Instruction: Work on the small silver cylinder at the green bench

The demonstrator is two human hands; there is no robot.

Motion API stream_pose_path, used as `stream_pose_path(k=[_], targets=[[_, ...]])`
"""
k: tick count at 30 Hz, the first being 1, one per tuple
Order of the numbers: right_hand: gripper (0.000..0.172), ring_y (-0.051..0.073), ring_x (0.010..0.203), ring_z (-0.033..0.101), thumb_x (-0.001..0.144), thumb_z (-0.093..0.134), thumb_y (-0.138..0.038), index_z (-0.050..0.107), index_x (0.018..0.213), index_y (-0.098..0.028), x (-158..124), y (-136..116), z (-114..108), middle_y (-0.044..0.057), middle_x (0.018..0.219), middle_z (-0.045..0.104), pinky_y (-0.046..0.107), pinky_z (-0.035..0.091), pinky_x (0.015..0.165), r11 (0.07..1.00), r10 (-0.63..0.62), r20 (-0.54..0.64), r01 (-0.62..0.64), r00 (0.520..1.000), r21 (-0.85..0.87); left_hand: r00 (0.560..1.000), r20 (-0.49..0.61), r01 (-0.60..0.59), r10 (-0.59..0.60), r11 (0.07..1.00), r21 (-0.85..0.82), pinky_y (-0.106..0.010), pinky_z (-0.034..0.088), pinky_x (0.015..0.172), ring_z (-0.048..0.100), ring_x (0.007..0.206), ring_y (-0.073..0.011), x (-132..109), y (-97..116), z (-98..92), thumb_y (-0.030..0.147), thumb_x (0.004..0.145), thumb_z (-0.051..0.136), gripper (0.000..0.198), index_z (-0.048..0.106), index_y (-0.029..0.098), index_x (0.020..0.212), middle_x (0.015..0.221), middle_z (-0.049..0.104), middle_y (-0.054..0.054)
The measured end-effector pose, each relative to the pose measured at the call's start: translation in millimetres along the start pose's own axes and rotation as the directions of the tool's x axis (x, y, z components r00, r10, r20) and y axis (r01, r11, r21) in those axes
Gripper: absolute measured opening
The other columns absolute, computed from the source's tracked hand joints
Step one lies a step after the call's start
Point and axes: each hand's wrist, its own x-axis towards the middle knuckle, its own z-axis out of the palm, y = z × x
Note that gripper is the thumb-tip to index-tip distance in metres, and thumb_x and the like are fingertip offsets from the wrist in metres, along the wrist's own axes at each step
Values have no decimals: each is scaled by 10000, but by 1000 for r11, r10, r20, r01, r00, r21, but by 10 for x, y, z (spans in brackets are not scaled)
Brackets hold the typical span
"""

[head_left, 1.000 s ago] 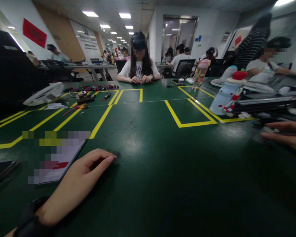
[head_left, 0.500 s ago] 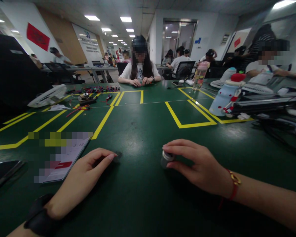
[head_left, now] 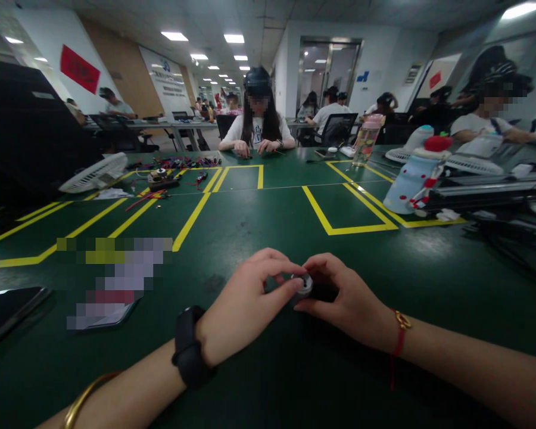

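Both my hands meet over a small round silver-and-black part (head_left: 302, 285) resting on the green table (head_left: 268, 214). My left hand (head_left: 245, 307), with a black band on the wrist, curls its fingers onto the part from the left. My right hand (head_left: 343, 301), with a red cord bracelet, pinches the part from the right. Most of the part is hidden under the fingers. A small dark piece (head_left: 214, 281) lies on the table just left of my left hand.
A blurred paper or card (head_left: 116, 286) and a dark tablet (head_left: 6, 313) lie at the left. Yellow tape boxes (head_left: 339, 226) mark the table. A fan (head_left: 96, 174), wire parts (head_left: 161, 176), a blue bottle (head_left: 413, 176) and a pink bottle (head_left: 365, 140) stand farther off. Other people sit across and to the right.
My left hand left the small dark piece and moved right to join my right hand on the round part, which my right hand had brought in from the right.
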Motion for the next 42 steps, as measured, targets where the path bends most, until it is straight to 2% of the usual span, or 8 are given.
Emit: stream_pose_path(k=[8, 15, 19, 23, 29, 33, 38, 42], targets=[[464, 69, 945, 606, 760, 721, -294, 521, 1176, -245, 11, -44, -18, -16, 1082, 615, 210, 528, 843, 987, -64, -33, 58, 997, -148, 990, -126, 66, -71, 997, -38, -316, 481, 747, 601, 843, -177, -40, -193, -150, 368, 880, 619, 166, 737, 262, 928, 948, 643, -13], [436, 83, 894, 616, 746, 741, -369, 572, 1114, -208, 17, -50, 16, 11, 1043, 625, 211, 546, 795, 996, -33, -1, 33, 999, -83, 998, -38, 65, -56, 951, 303, -398, 444, 828, 584, 945, -240, -114, -382, 110, 376, 795, 729, 61, 760, 324, 804, 961, 680, 9], [427, 101, 917, 626, 755, 729, -384, 573, 1106, -197, 9, -105, -90, 31, 1060, 628, 230, 555, 829, 993, -16, -31, 13, 999, -118, 995, -40, 97, -90, 969, 228, -398, 454, 860, 592, 982, -239, -138, -342, 68, 389, 805, 714, 131, 748, 322, 913, 1016, 671, 0], [541, 158, 918, 640, 747, 703, -505, 555, 1149, -175, -166, -8, -665, 83, 1100, 627, 295, 560, 821, 943, 89, -277, -170, 957, -287, 978, -95, 194, -184, 975, 106, -341, 486, 813, 615, 928, -208, -312, -466, -245, 461, 872, 610, 272, 681, 302, 1081, 1093, 646, -16], [597, 226, 813, 620, 642, 723, -578, 594, 1092, -207, -866, 636, -2103, 107, 1009, 648, 388, 500, 706, 527, 174, -746, -701, 642, -481, 929, -145, 354, -340, 931, 84, -318, 481, 837, 621, 998, -225, -636, -810, -607, 524, 903, 526, 305, 651, 294, 1060, 1069, 678, 0], [638, 277, 881, 614, 667, 701, -577, 564, 1143, -175, -1158, 817, -2525, 168, 1036, 627, 422, 486, 728, 381, 235, -810, -817, 537, -432, 922, -201, 358, -332, 927, 110, -315, 480, 823, 628, 966, -227, -682, -840, -592, 538, 907, 510, 321, 647, 277, 1034, 1026, 682, -7], [710, 348, 1282, 413, 793, 599, -598, 446, 1341, -173, -850, 433, -1801, 206, 1323, 474, 496, 318, 1086, 386, -194, -574, -476, 795, -790, 926, -218, 341, -307, 929, 141, -306, 480, 818, 634, 949, -218, -663, -788, -547, 529, 910, 515, 302, 652, 280, 1012, 1019, 685, 0], [515, 201, 1162, 521, 842, 613, -492, 535, 1295, -262, -318, 57, -696, 77, 1300, 520, 395, 445, 1008, 805, 5, -71, -47, 997, -591, 924, -221, 351, -312, 922, 166, -309, 480, 811, 636, 943, -220, -671, -789, -552, 532, 908, 513, 303, 650, 280, 1008, 1017, 684, -1]])
